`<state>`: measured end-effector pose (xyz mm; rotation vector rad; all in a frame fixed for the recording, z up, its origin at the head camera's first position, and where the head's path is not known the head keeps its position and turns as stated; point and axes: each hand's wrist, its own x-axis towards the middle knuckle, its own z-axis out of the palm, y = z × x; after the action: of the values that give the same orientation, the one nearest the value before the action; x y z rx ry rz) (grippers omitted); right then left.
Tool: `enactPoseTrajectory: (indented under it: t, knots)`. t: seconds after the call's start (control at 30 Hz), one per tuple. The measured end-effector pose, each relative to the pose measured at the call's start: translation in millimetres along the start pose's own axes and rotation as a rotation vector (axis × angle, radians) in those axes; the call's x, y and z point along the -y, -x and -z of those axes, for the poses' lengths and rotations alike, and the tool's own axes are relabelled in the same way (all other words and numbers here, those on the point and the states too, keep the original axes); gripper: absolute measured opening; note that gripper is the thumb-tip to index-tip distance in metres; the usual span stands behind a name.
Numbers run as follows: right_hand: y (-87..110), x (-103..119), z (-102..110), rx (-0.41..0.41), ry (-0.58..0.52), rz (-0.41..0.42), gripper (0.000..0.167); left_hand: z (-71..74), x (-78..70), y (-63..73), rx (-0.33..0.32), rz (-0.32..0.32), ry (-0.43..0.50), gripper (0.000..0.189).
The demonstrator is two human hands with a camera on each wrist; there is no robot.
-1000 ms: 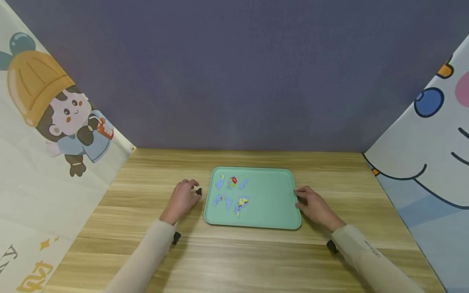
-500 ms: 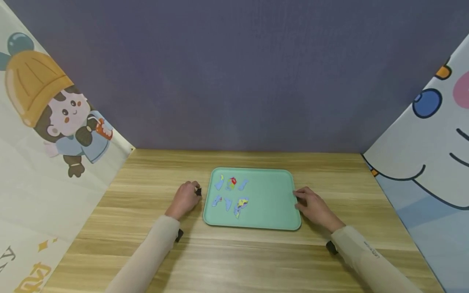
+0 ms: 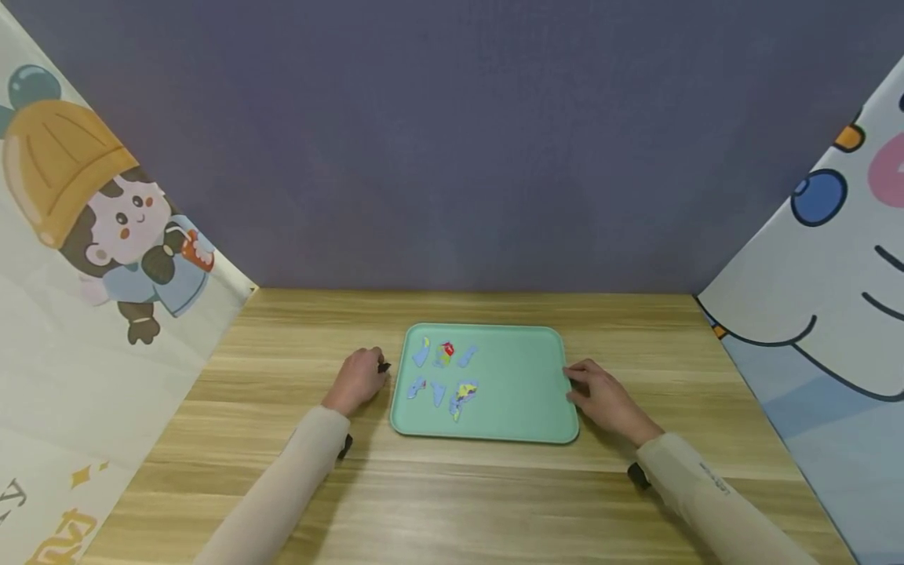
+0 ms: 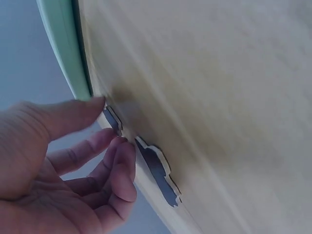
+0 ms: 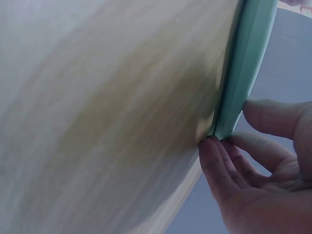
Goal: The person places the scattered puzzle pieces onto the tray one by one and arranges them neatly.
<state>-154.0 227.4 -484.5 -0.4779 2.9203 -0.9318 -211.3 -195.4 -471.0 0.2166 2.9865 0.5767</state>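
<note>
In the head view a green tray [image 3: 526, 380] bears several irregular flat puzzle pieces on its left half, pale blue with yellow and red; one yellow-and-blue piece [image 3: 464, 392] is the largest. My left hand [image 3: 356, 380] is just left of the tray. Its thumb and fingertips pinch the ends of a small dark-faced puzzle piece [image 4: 113, 118] at the table. A second dark piece [image 4: 158, 170] with a pale edge lies beside these fingers in the left wrist view. My right hand [image 3: 607, 399] grips the tray's right rim, thumb above and fingers underneath.
A wood-grain table [image 3: 452, 502] lies beneath everything. Behind it rises a dark blue-grey wall [image 3: 452, 149]. Cartoon-printed panels stand on both sides, the left panel [image 3: 63, 377] showing a figure in a yellow hat.
My left hand has moved slightly right, and its spread fingers have drawn in around the dark piece. The right hand stays on the tray rim. The view has shifted slightly.
</note>
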Motion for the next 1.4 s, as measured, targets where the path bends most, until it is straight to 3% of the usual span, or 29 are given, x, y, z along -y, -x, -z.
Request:
enactPoseTrajectory:
  t: [0.23,0.63,0.9,1.07,1.4]
  knots:
    - [-0.7,0,0,-0.010,0.001,0.004,0.045,3.2,0.0,-2.5,0.008,0.016,-0.017,0.010]
    - [-0.9,0,-1,-0.007,0.006,0.005,0.044,13.0,10.9,-1.4,0.015,0.075,0.052,0.027]
    - [-1.0,-1,-1,-0.006,0.008,0.007,0.044,17.1,19.5,2.2,-0.009,0.038,0.054,0.039]
    - [-0.9,-1,-1,-0.006,0.011,0.004,0.044,14.9,20.3,1.3,-0.004,0.015,0.003,0.031]
    - [-0.3,0,0,0.003,0.001,-0.007,0.045,9.9,16.3,-3.8,0.034,0.045,0.008,0.021]
